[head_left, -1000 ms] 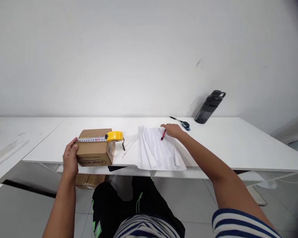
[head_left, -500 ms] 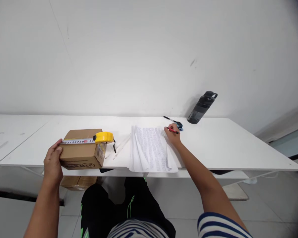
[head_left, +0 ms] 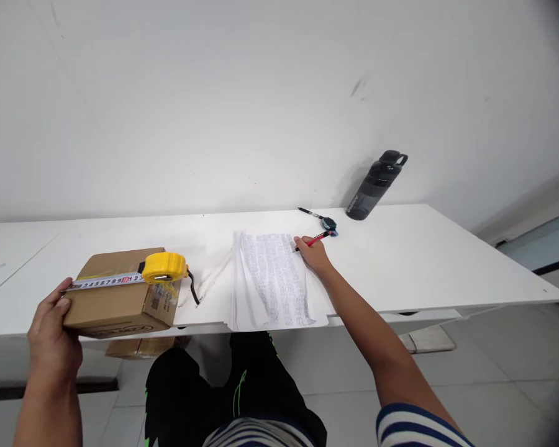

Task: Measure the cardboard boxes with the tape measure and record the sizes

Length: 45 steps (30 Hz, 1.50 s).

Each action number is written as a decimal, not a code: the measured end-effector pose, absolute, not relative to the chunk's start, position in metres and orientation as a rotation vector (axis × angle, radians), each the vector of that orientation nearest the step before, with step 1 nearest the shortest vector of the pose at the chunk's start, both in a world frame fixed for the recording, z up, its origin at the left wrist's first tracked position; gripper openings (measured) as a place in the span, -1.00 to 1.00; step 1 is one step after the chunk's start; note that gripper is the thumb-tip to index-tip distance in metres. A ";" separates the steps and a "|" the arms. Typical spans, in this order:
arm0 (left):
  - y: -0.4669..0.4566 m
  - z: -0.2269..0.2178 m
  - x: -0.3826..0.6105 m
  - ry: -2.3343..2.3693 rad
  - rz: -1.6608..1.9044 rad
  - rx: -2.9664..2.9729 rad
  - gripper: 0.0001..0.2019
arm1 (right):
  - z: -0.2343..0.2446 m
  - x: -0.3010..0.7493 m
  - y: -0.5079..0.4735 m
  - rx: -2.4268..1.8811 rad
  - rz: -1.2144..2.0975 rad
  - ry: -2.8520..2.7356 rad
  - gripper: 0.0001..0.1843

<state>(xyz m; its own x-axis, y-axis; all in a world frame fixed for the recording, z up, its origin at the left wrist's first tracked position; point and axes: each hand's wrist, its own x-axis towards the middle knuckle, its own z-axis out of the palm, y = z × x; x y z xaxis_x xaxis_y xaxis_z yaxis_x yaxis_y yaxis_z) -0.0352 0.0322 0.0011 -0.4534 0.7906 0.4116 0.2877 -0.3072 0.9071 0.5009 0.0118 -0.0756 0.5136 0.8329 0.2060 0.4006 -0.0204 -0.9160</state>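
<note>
At the table's left, my left hand [head_left: 53, 332] is closed on the left end of a brown cardboard box [head_left: 109, 310], with thumb and fingers at the tape's end. A yellow tape measure [head_left: 164, 267] rests on the box's right end, its numbered blade stretched across the top. My right hand [head_left: 314, 254] grips a red pen [head_left: 318, 239], tip down by the upper right edge of a stack of paper sheets [head_left: 279, 282]. Dense writing covers the top sheet, and some left-hand pages are curled.
A black pen [head_left: 310, 213] and a small dark round object [head_left: 328, 223] lie behind my right hand. Farther right, a dark bottle [head_left: 375, 186] stands near the wall. Below the white table [head_left: 428, 267], another cardboard box [head_left: 142, 347] sits under the left part.
The view has shifted, with the box and tape measure now lower and farther left. My right hand has turned the red pen so its tip points down-left at the paper.
</note>
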 end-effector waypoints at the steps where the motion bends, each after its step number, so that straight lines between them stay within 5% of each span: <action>1: 0.033 0.001 -0.035 1.513 1.842 1.331 -0.55 | -0.075 0.501 0.012 -1.639 0.482 -1.071 -0.54; 45: 0.033 0.003 -0.033 1.353 1.908 1.124 -0.57 | -0.067 0.495 0.006 -1.686 0.467 -0.980 -0.62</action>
